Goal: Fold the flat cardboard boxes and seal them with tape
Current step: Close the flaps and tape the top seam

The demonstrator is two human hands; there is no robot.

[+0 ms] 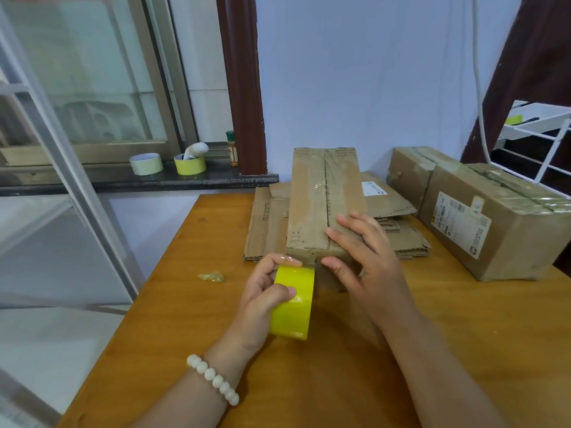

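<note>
A folded brown cardboard box stands on a stack of flat cardboard on the wooden table. Its top flaps meet in a long centre seam. My left hand grips a yellow tape roll just below the box's near end, with thumb and fingers round the roll. My right hand rests on the near right corner of the box, fingers straight on the top flap and thumb against the front face.
Two sealed boxes sit at the right of the table. A crumpled bit of tape lies at the left. Two more tape rolls and a spice jar stand on the dark window ledge. A white wire rack is at far right.
</note>
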